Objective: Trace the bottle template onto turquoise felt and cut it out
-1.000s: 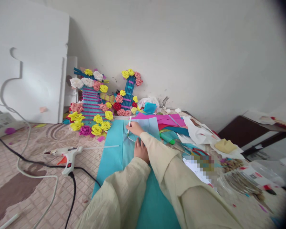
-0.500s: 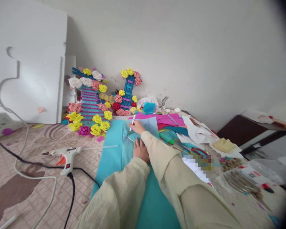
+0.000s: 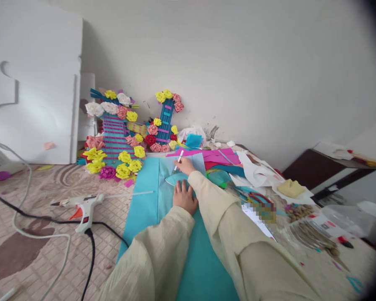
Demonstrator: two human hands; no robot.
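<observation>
A white marker (image 3: 179, 159) is pinched in my right hand (image 3: 186, 166), its tip pointing down at the turquoise sheet (image 3: 146, 188). Below that, my left hand (image 3: 184, 198) lies flat with fingers spread, pressing on a small turquoise leaf-shaped piece (image 3: 174, 179) with a pale edge. The leaf piece rests on the sheet, pointed end to the left; its right end is hidden by my hand and sleeve. Both my forearms cross the lower part of the sheet.
Left of the sheet lies a white glue gun (image 3: 87, 211) with a black cable. Behind stand two flower-trimmed letter shapes (image 3: 115, 136). To the right are magenta paper (image 3: 211, 156), red-handled scissors (image 3: 259, 198), white scraps (image 3: 258, 173) and a pixelated phone-like sheet (image 3: 257, 221).
My right hand has moved the marker slightly right and up from the leaf piece's left tip. My left hand's fingers are spread wider. The whole view has shifted a little.
</observation>
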